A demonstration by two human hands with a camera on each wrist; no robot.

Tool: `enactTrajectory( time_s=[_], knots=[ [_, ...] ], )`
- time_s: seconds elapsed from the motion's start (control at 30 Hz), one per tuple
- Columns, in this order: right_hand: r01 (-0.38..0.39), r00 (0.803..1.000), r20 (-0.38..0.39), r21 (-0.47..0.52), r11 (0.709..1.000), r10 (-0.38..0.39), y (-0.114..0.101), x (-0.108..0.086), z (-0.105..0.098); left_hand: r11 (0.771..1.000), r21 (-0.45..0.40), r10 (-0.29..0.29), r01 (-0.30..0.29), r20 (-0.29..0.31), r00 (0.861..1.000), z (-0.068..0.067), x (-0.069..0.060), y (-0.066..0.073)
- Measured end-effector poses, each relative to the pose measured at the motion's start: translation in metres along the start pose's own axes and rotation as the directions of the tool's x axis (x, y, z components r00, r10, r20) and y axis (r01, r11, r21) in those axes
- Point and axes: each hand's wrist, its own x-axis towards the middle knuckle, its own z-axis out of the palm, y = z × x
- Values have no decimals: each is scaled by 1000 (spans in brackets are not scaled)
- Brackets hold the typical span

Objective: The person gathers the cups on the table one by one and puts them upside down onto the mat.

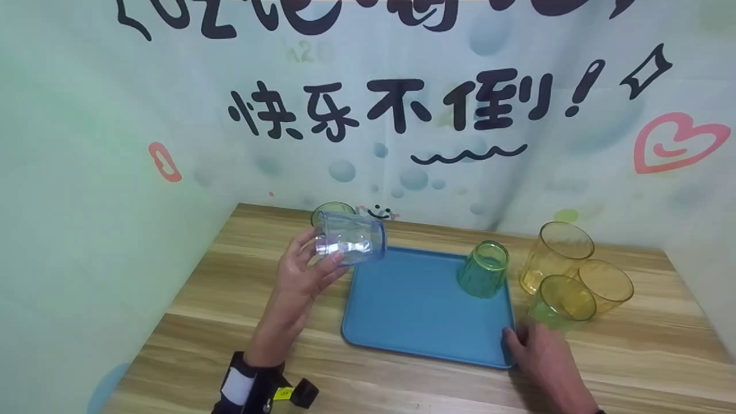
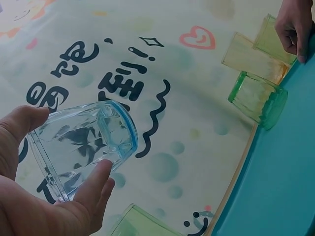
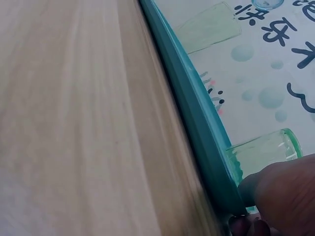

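Observation:
My left hand (image 1: 305, 267) holds a clear, blue-tinted glass (image 1: 359, 234) on its side, raised near the tray's back left corner. In the left wrist view, the thumb and fingers span its body, and the blue-edged end points away from the palm. The right hand (image 1: 543, 348) pinches the front right edge of a blue rectangular tray (image 1: 425, 313), with the thumb over the rim in the right wrist view. A green glass (image 1: 483, 273) stands upside down at the tray's back right corner.
Right of the tray stand two amber glasses (image 1: 555, 247) and a yellow-green glass (image 1: 563, 302), close together. Another pale green glass (image 1: 330, 208) is partly hidden behind the raised one. A printed cloth (image 1: 368, 167) hangs behind the wooden table (image 1: 230, 305).

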Motion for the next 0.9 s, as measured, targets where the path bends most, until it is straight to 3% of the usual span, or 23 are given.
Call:
enactTrajectory(
  time_s=[0.3,0.57,0.77,0.9],
  knots=[
    [3,996,-85,-62,998,-8,-12,-5,-4,996,-78,-40,42,27,999,3,0,-9],
    [125,970,-220,75,989,-106,-27,-4,-2,988,-139,-61,70,70,996,8,1,-15],
    [221,943,-301,243,944,-143,-40,-3,5,975,-210,-63,77,71,995,12,-2,-21],
    [278,932,-329,384,881,-151,-49,-2,12,969,-227,-82,99,84,993,16,-4,-26]
  ],
)
